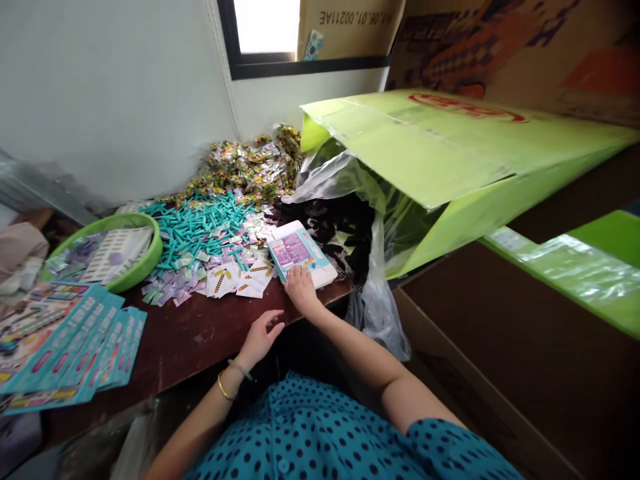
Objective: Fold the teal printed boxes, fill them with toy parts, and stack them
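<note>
A flat, light-blue and purple printed carton (295,251) lies near the table's front edge, with pale flaps sticking out at its ends. My right hand (301,290) is on the carton's near edge, fingers over its printed face and the thumb hidden. Just left of it, my left hand (261,337) is at the table edge, empty, with thumb and fingers apart. Beside the carton are white cards (237,280) with printed pictures and a scatter of small purple and green packets (183,277). Behind these is a heap of teal plastic pieces (197,230).
Blue printed boxes (75,343) lie overlapped at the left, near a green basket (159,250) of packets and white sheets. Shiny multicoloured packets (250,167) are piled by the wall. At right, black pieces (345,223) spill from clear plastic beneath a lime-green carton (425,147).
</note>
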`<state>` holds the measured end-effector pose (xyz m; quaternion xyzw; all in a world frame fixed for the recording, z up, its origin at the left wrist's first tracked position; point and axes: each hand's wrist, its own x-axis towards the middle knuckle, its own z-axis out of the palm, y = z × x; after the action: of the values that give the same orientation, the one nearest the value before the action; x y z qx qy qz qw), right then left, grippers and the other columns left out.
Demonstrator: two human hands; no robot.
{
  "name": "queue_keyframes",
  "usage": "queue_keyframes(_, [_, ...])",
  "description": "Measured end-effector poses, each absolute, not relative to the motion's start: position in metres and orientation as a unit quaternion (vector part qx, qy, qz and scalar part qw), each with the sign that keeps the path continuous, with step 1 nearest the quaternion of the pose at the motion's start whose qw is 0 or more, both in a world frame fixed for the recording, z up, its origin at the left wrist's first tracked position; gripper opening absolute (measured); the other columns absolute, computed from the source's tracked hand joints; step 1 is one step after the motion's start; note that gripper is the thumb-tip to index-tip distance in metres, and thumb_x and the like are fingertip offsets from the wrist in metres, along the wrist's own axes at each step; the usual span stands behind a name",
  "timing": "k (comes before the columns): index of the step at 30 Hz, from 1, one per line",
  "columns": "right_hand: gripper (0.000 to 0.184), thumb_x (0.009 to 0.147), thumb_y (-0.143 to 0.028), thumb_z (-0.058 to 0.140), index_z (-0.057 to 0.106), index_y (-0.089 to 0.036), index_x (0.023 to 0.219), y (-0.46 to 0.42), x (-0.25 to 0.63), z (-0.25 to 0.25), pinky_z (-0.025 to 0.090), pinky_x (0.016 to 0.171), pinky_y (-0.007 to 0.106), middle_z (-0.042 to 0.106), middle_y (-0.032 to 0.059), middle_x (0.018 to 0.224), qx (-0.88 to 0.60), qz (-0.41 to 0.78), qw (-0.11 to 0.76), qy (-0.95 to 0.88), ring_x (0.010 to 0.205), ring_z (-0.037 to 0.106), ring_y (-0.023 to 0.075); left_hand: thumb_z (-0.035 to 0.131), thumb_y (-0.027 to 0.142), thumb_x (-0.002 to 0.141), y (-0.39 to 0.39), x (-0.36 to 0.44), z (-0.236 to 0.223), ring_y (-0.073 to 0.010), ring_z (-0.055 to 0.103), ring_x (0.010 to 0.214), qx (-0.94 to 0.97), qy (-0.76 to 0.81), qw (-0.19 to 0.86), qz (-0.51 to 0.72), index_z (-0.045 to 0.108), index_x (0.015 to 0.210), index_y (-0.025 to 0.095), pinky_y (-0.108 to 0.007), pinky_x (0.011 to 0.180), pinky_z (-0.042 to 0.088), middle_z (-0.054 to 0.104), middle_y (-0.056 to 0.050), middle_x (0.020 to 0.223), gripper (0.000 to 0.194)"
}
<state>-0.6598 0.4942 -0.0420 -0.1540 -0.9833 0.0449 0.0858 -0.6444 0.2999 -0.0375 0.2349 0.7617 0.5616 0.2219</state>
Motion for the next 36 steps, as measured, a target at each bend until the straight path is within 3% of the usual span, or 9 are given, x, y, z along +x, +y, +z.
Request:
queue_keyframes(5, [0.050, 0.097, -0.021, 0.048, 0.057, 0.002, 0.139, 0.489, -0.660, -0.040, 0.050, 0.098, 0.054, 0.056, 0.0344, 0.142, -0.140, 0.025, 0.086, -0.986, 0.128, 0.057, 0.0416, 0.075, 0.044, 0.079, 0.304, -0.650, -0.041, -0.0312, 0.071, 0.102, 0.172, 0.722, 0.283, 0.607, 0.077, 0.111, 0.025, -0.044, 0.095, 0.056, 0.076, -0.010, 0.115, 0.037])
queue_keyframes(8, [0.047, 0.097, -0.022, 0.050, 0.059, 0.001, 0.137, 0.483, -0.645, -0.041, 0.054, 0.093, 0.050, 0.059, 0.0325, 0.139, -0.118, 0.016, 0.083, -0.989, 0.125, 0.059, 0.0402, 0.075, 0.053, 0.080, 0.316, -0.663, -0.049, -0.0260, 0.072, 0.090, 0.122, 0.690, 0.306, 0.645, 0.074, 0.115, 0.020, -0.038, 0.079, 0.059, 0.076, -0.012, 0.110, 0.048])
queue_keyframes(13, [0.046, 0.098, -0.022, 0.053, 0.060, -0.003, 0.139, 0.467, -0.600, -0.042, 0.051, 0.101, 0.050, 0.057, 0.0265, 0.145, -0.078, 0.030, 0.088, -0.993, 0.132, 0.055, 0.0396, 0.079, 0.059, 0.072, 0.355, -0.704, -0.058, -0.0173, 0.067, 0.072, 0.058, 0.642, 0.287, 0.709, 0.070, 0.098, 0.016, -0.027, 0.060, 0.054, 0.073, -0.008, 0.090, 0.051])
queue_keyframes(18, [0.042, 0.101, -0.031, 0.052, 0.060, -0.015, 0.139, 0.498, -0.575, -0.022, 0.044, 0.111, 0.048, 0.060, 0.0171, 0.143, -0.037, 0.128, 0.166, -0.977, 0.135, 0.053, 0.0317, 0.082, 0.059, 0.067, 0.373, -0.711, -0.066, -0.0184, 0.066, 0.078, 0.035, 0.609, 0.252, 0.751, 0.065, 0.088, 0.017, -0.031, 0.069, 0.057, 0.072, -0.006, 0.090, 0.050])
queue_keyframes(21, [0.050, 0.102, -0.039, 0.050, 0.054, -0.013, 0.145, 0.539, -0.586, -0.014, 0.043, 0.111, 0.050, 0.056, 0.0202, 0.145, -0.124, 0.166, 0.230, -0.951, 0.134, 0.051, 0.0333, 0.081, 0.057, 0.070, 0.372, -0.702, -0.070, -0.0191, 0.065, 0.079, 0.035, 0.606, 0.233, 0.760, 0.064, 0.087, 0.017, -0.033, 0.073, 0.056, 0.071, -0.005, 0.088, 0.047])
queue_keyframes(28, [0.074, 0.096, -0.053, 0.055, 0.040, -0.003, 0.149, 0.573, -0.642, -0.025, 0.040, 0.111, 0.054, 0.052, 0.0281, 0.144, -0.238, 0.246, 0.235, -0.910, 0.133, 0.049, 0.0382, 0.079, 0.047, 0.075, 0.394, -0.723, -0.059, -0.0213, 0.066, 0.081, 0.067, 0.634, 0.191, 0.746, 0.065, 0.079, 0.017, -0.034, 0.078, 0.055, 0.070, -0.005, 0.080, 0.034])
queue_keyframes(30, [0.073, 0.095, -0.055, 0.056, 0.042, -0.005, 0.147, 0.571, -0.651, -0.019, 0.037, 0.114, 0.052, 0.044, 0.0282, 0.150, -0.239, 0.261, 0.263, -0.898, 0.140, 0.042, 0.0375, 0.077, 0.048, 0.079, 0.402, -0.732, -0.051, -0.0237, 0.068, 0.089, 0.078, 0.640, 0.167, 0.745, 0.067, 0.084, 0.016, -0.035, 0.086, 0.055, 0.073, -0.007, 0.088, 0.034])
queue_keyframes(32, [0.069, 0.095, -0.055, 0.055, 0.045, -0.007, 0.143, 0.567, -0.656, -0.008, 0.036, 0.116, 0.051, 0.036, 0.0284, 0.156, -0.234, 0.274, 0.284, -0.888, 0.145, 0.037, 0.0367, 0.070, 0.051, 0.087, 0.410, -0.738, -0.044, -0.0260, 0.066, 0.112, 0.078, 0.642, 0.122, 0.753, 0.068, 0.105, 0.017, -0.037, 0.100, 0.052, 0.073, -0.010, 0.113, 0.039])
queue_keyframes(36, [0.066, 0.095, -0.057, 0.054, 0.045, -0.011, 0.143, 0.561, -0.663, 0.015, 0.037, 0.113, 0.053, 0.046, 0.0260, 0.150, -0.239, 0.306, 0.313, -0.867, 0.139, 0.045, 0.0369, 0.062, 0.060, 0.092, 0.427, -0.741, -0.030, -0.0244, 0.032, 0.154, 0.061, 0.644, 0.036, 0.762, 0.044, 0.150, 0.024, -0.036, 0.124, 0.029, 0.039, -0.010, 0.164, 0.070])
